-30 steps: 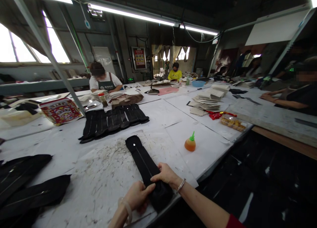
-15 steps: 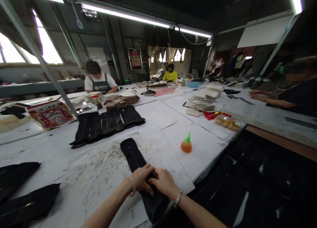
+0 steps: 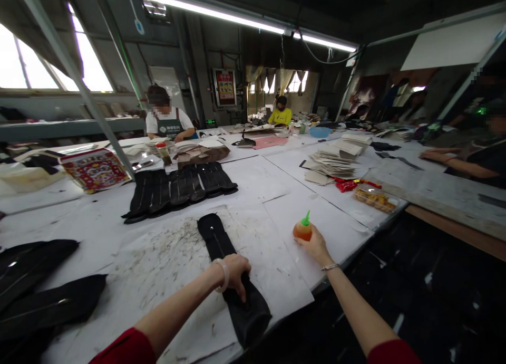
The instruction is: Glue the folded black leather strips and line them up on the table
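Note:
A long black zippered piece lies slantwise on the white table in front of me, its rounded end pointing away. My left hand, with a pale bangle on the wrist, grips it near its middle, thumb on the near side and fingers over the far edge. To the right, my right hand is closed around a small round squeeze bottle of orange liquid with a green nozzle. The bottle appears upright at table level; whether it touches the surface I cannot tell.
More black zippered pieces lie in a row beyond and in a pile at left. Stacked pale sheets, a clear box of food and a colourful red box stand farther off. Co-workers sit around the table.
My right hand has left the black piece, reached right and closed on the squeeze bottle. My left hand stays on the black piece. The view has shifted slightly.

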`<state>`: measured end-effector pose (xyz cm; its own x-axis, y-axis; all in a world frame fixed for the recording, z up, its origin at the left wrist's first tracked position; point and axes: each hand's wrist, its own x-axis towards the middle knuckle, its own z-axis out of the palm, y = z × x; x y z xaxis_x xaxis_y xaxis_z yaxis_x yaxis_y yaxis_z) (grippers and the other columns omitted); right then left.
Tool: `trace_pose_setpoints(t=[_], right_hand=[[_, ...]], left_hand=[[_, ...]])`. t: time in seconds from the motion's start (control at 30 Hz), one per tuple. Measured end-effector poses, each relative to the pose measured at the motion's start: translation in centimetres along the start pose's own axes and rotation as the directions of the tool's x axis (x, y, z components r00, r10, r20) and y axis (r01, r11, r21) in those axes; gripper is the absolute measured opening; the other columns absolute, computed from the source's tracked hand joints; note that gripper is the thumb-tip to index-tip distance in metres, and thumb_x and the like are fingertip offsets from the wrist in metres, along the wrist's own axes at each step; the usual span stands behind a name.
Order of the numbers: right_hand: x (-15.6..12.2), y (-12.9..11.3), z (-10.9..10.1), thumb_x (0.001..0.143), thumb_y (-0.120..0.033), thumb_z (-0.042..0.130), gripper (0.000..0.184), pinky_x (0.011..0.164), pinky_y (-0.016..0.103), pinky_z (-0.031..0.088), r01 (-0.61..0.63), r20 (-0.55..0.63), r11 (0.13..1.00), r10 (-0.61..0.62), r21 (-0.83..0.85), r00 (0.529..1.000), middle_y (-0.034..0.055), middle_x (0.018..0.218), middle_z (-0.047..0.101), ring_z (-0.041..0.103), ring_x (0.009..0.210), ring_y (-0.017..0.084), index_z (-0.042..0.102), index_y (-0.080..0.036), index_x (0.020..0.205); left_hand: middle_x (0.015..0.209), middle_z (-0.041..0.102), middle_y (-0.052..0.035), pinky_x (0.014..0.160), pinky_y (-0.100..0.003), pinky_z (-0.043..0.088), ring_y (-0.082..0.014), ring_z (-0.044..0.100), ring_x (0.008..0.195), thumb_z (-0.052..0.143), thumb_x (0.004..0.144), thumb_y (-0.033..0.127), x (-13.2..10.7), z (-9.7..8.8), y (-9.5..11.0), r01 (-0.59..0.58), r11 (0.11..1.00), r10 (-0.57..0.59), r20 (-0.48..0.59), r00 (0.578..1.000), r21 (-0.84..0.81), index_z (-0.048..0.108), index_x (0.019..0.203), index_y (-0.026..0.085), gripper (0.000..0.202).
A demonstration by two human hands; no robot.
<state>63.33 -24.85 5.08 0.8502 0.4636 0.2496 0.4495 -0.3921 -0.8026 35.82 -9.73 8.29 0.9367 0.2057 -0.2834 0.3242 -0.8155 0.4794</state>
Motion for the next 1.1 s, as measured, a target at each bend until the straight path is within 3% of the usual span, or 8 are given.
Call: trace_pose_setpoints(t=[0.33,0.43,0.5,0.57,0.7,0.87,0.97,1.1], right_hand=[[-1.9,-4.1,-2.8,0.060,-0.044,0.075,0.059,0.079,0.038,0.052,-0.160,0.288,0.794,-0.020,0.586,0.957,0.0092,0.104,0.067,0.064,0.092,0.025,0.060,-0.018,0.112],[-2.9,-5.9,-4.2,0.069,-0.060,0.068,0.052,0.072,0.037,0.055,-0.318,0.311,0.480,0.096,0.818,0.945,0.0067,0.098,0.069,0.065,0.085,0.022,0.062,-0.022,0.104],[-3.9,-7.0,-4.7,0.068,-0.061,0.071,0.050,0.067,0.036,0.056,-0.463,0.440,0.168,0.159,0.870,0.884,0.0055,0.092,0.069,0.066,0.079,0.021,0.064,-0.022,0.098],[-5.0,-8.0,-4.8,0.067,-0.050,0.078,0.047,0.062,0.034,0.057,-0.577,0.570,0.026,0.124,0.816,0.812,0.0051,0.093,0.070,0.066,0.076,0.021,0.065,-0.023,0.102],[-6.5,-9.6,-4.2,0.066,-0.028,0.083,0.044,0.054,0.024,0.053,-0.607,0.606,0.030,0.041,0.794,0.795,0.0024,0.097,0.071,0.066,0.076,0.017,0.065,-0.025,0.106],[-7.2,-11.6,-3.0,0.073,-0.039,0.079,0.036,0.070,0.032,0.057,-0.678,0.678,-0.032,-0.028,0.734,0.735,0.0036,0.103,0.070,0.067,0.088,0.020,0.066,-0.024,0.103],[-8.0,-12.6,-2.3,0.071,-0.030,0.081,0.041,0.077,0.033,0.056,-0.724,0.725,0.044,-0.042,0.688,0.687,0.0034,0.104,0.070,0.066,0.095,0.021,0.065,-0.025,0.108],[-8.6,-13.5,-1.8,0.065,-0.026,0.084,0.056,0.073,0.030,0.054,-0.628,0.653,0.203,-0.086,0.751,0.753,0.0021,0.101,0.070,0.064,0.089,0.019,0.062,-0.027,0.117]], left_hand=[[0.054,0.061,0.0049,0.055,-0.026,0.041,-0.0146,0.052,0.054,0.087,0.040,0.035,0.2,-1.3,-1.4,0.128,0.957,-0.052,0.278,0.959,-0.260,0.070,0.064,0.025,0.031],[0.058,0.063,0.0047,0.052,-0.024,0.041,-0.0123,0.051,0.053,0.088,0.038,0.035,0.4,-2.1,-2.1,0.191,0.929,-0.038,0.431,0.901,-0.318,0.071,0.070,0.022,0.039],[0.059,0.063,0.0047,0.051,-0.023,0.041,-0.0109,0.050,0.052,0.089,0.037,0.035,0.4,-3.0,-2.2,0.215,0.919,-0.021,0.504,0.864,-0.330,0.071,0.074,0.020,0.044],[0.058,0.061,0.0051,0.047,-0.021,0.039,-0.0095,0.048,0.051,0.088,0.039,0.036,0.2,-4.1,-2.0,0.224,0.910,0.000,0.540,0.841,-0.348,0.070,0.075,0.019,0.044],[0.054,0.057,0.0065,0.041,-0.019,0.032,-0.0076,0.043,0.047,0.089,0.039,0.034,-0.5,-6.2,-1.3,0.232,0.891,0.039,0.576,0.816,-0.390,0.067,0.074,0.018,0.044],[0.051,0.054,0.0078,0.039,-0.018,0.030,-0.0062,0.039,0.044,0.091,0.035,0.033,-1.2,-8.0,-1.0,0.225,0.877,0.076,0.586,0.807,-0.425,0.065,0.072,0.017,0.047],[0.052,0.055,0.0076,0.038,-0.018,0.030,-0.0063,0.040,0.045,0.091,0.036,0.033,-1.4,-8.6,-0.9,0.211,0.875,0.101,0.591,0.800,-0.436,0.065,0.072,0.017,0.047],[0.052,0.056,0.0079,0.038,-0.018,0.032,-0.0065,0.042,0.044,0.091,0.035,0.031,-1.4,-8.6,-1.0,0.214,0.870,0.107,0.594,0.797,-0.444,0.066,0.074,0.018,0.048]])
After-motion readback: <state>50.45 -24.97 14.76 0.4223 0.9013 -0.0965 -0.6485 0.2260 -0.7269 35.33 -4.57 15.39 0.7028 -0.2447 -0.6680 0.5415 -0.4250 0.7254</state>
